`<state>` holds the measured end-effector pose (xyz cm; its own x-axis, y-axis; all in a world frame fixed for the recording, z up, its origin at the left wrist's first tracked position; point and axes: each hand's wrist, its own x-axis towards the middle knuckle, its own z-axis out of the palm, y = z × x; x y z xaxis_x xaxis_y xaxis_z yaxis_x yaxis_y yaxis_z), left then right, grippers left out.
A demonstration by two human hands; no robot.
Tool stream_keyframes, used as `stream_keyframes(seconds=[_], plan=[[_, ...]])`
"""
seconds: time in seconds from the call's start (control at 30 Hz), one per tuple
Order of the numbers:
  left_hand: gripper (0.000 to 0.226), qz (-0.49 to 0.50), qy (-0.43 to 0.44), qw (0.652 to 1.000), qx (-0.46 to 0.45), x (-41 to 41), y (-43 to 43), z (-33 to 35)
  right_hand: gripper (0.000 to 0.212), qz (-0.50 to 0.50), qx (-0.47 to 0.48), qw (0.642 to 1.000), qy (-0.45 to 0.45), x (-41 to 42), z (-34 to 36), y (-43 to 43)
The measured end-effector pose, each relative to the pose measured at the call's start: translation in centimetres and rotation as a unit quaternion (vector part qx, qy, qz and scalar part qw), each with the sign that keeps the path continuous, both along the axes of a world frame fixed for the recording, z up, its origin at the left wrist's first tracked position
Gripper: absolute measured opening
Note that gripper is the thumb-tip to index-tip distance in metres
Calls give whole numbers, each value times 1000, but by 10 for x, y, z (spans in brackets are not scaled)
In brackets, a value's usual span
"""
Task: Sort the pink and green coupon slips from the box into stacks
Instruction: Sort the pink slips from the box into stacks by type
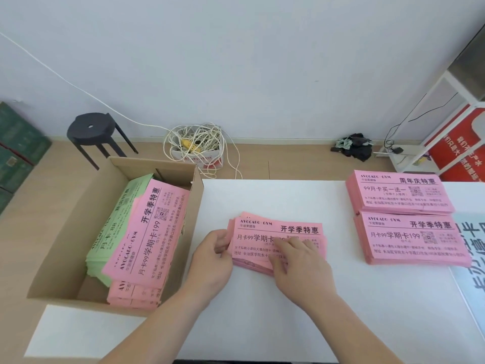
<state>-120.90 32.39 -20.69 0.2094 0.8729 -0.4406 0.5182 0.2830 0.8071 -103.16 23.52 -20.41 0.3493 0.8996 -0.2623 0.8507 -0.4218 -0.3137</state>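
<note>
A white table (288, 311) stands on a wood floor before a pale wall. Both hands meet at a loose pink pile (278, 228) lying flat on the table. The left hand (212, 256) has its fingers curled round the pile's left end, gripping it. The right hand (299, 266) lies palm down on the pile, fingers fairly straight on the top slip and thumb at the near edge, pressing and not clasping. The pile's slips are fanned unevenly, with edges showing beyond the top one.

Just left of the left hand sits an open cardboard box (70, 232), its right wall near the wrist. Inside, pink slips (149, 232) lie tilted on top, with more pink below them at the near end, and green slips (112, 232) are heaped on the side farther from the hand.

Well to the right of the right hand, two neat pink stacks lie one behind the other: the near stack (412, 240) and the far stack (399, 191), almost touching. Beyond them to the right lies a pale sheet (469, 248) with large dark characters.

On the floor beyond the hands are a black stool (90, 130), a tangle of white cable (196, 143) in a small carton, a dark cloth heap (355, 147), and a white shelf (433, 122) with a red sign (462, 151).
</note>
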Motion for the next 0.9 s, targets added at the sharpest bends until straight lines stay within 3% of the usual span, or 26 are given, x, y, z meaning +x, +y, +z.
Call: stream_keyframes(seconds=[0.17,0.37,0.47,0.53,0.6,0.67,0.8,0.9], plan=[[46,-21,-29,999,13,2,-1,3,51,-40,-26,998,35,7,1,12],[52,-61,-47,997,2,-3,4,0,45,-106,-23,990,87,5,-2,10],[42,-105,-68,992,-16,1,-3,2,42,-121,-22,987,101,-1,7,13],[46,-184,-48,980,51,1,-10,2,47,-158,-30,975,154,-5,23,18],[54,-284,-21,952,116,1,-22,-1,71,-210,-39,950,229,-5,36,19],[59,-334,-25,937,104,-1,-33,-3,77,-227,-42,940,250,-3,38,18],[50,-266,-26,957,114,-11,-30,-10,48,-209,-16,954,215,-5,30,16],[44,-170,-22,982,81,-15,-12,-2,55,-185,-24,969,165,-10,31,19]])
